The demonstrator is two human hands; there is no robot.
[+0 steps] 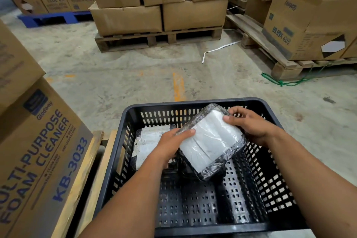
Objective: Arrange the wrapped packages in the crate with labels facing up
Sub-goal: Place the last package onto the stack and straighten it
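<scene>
A black perforated plastic crate (pixel 193 103) stands in front of me on the floor. Over its middle I hold a wrapped package (pixel 209 143), black with a white face under clear film, tilted with the white side up. My left hand (pixel 172 147) grips its left edge and my right hand (pixel 249 123) grips its far right edge. A second wrapped package (pixel 146 141) lies flat in the crate's far left corner with a printed label facing up, partly hidden by my left hand.
A cardboard box (pixel 44 152) marked foam cleaner sits on wooden boards at the left of the crate. Stacked cartons on a wooden pallet (pixel 158 38) stand ahead, and another loaded pallet (pixel 280 60) at the right. A white strap (pixel 216 49) and a green cord (pixel 289 82) lie on the concrete floor.
</scene>
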